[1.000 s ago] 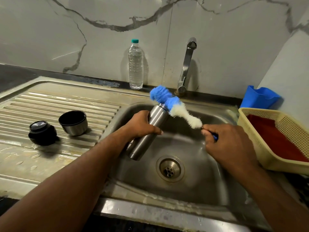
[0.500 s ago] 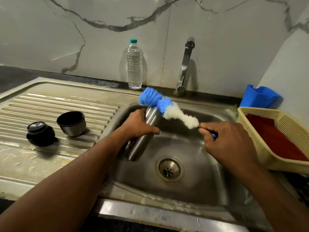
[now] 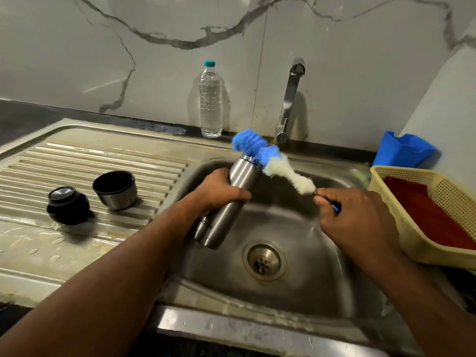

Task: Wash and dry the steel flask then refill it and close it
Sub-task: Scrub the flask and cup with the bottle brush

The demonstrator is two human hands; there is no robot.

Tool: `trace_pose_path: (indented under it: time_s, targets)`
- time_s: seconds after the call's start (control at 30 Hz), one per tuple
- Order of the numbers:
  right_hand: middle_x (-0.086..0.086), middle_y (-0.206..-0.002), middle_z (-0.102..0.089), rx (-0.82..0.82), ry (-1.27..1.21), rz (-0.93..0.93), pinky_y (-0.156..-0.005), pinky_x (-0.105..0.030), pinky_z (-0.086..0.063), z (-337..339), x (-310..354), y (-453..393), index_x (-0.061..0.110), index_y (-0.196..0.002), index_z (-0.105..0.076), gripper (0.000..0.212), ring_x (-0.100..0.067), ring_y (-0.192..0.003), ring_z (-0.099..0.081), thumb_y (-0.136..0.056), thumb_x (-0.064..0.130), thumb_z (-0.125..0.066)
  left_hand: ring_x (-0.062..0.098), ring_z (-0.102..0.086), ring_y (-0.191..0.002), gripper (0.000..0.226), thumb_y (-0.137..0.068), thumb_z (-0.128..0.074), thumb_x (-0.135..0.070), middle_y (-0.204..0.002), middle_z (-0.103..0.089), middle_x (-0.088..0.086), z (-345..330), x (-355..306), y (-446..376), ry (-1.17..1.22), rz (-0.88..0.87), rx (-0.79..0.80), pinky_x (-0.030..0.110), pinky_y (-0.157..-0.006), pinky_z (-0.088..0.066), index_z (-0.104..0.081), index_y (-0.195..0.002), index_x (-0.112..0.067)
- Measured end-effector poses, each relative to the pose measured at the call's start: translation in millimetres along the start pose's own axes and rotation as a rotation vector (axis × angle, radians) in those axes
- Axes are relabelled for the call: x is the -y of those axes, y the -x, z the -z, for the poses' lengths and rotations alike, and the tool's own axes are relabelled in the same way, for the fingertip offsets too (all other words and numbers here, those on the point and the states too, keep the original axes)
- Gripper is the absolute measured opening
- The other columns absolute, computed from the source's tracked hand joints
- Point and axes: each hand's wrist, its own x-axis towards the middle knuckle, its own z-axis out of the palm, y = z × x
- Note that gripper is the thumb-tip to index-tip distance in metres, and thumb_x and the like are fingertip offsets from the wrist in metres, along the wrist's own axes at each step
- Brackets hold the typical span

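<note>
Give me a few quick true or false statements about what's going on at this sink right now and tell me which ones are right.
1. The left hand grips the steel flask over the sink. True.
2. The brush is held by the left hand. False: the right hand holds its handle.
3. Water is running from the tap. False: no stream shows.
4. The cup and the stopper sit on the draining board. True.
5. The plastic bottle lies on its side. False: it stands upright, capped.
</note>
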Motion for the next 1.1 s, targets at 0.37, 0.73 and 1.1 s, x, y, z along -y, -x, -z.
trace_pose_path:
  time_s: [0.37,0.73,1.1]
  targets:
    - [0.001,-0.107,-0.079,-0.004,-0.002,-0.006,-0.086,-0.034,-0.057,1.3,-2.9,-0.2,0.020,-0.117,-0.078,0.024,-0.018,-0.094,-0.072,-0.095,0.024,-0.070,0.014,-0.068,-0.090,0.072,-0.058,-0.100,-0.040,-0.101,-0.069,-0.001,0.8,2.2,0.2,-0.060,-0.044,-0.067,0.030,-0.078,-0.059,-0.062,-0.115,-0.018]
    - [0.001,-0.099,-0.079,0.088,-0.025,0.017,-0.078,-0.027,-0.053,-2.0,2.3,1.1,0.020,-0.115,-0.078,0.022,-0.015,-0.084,-0.069,-0.096,0.022,-0.068,0.011,-0.063,-0.088,0.067,-0.062,-0.098,-0.038,-0.100,-0.066,-0.003,1.1,1.2,0.4,-0.105,-0.034,-0.057,0.023,-0.068,-0.050,-0.060,-0.114,-0.018]
    - [0.003,-0.088,-0.074,0.108,-0.048,-0.028,-0.075,-0.031,-0.056,-4.1,2.2,0.2,0.024,-0.108,-0.075,0.015,-0.010,-0.077,-0.065,-0.099,0.024,-0.064,0.025,-0.072,-0.084,0.058,-0.069,-0.081,-0.024,-0.097,-0.071,0.012,0.9,-6.9,6.7,0.213,0.036,0.074,0.037,-0.069,-0.061,-0.061,-0.119,-0.004]
